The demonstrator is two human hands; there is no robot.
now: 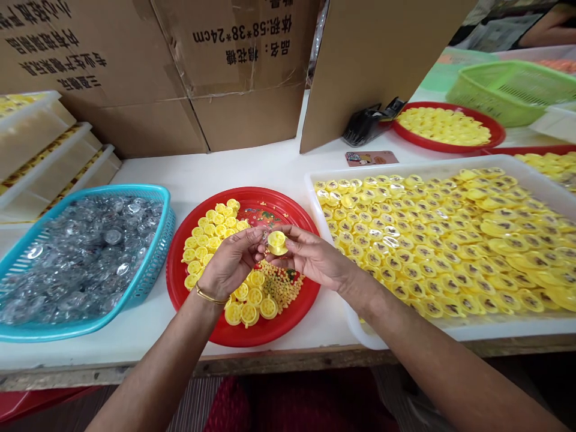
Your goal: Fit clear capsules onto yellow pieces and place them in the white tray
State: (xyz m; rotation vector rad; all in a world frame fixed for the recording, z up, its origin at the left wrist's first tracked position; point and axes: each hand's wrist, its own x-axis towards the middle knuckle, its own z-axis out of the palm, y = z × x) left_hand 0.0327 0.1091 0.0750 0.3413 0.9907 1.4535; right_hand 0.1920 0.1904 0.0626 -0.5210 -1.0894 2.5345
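Observation:
My right hand (312, 255) grips a small yellow toy cup (277, 241) with a saucer-like base, held upright over the red tray (243, 198). Close against the cup's left side, my left hand (236, 258) is closed in a pinch on a small clear plastic piece (264, 235), mostly hidden by the fingers. Below my hands, several more yellow cups (249, 313) stand in rows on the tray's left and front. Small yellow beads (283, 288) lie loose on its right side.
At left, a blue basket (168, 222) holds many clear plastic caps (112, 237). A white bin (324, 225) of finished-looking yellow cups (405, 240) is at right. Behind stand cardboard boxes (252, 120), a black tape dispenser (371, 123) and stacked tubs (49, 171).

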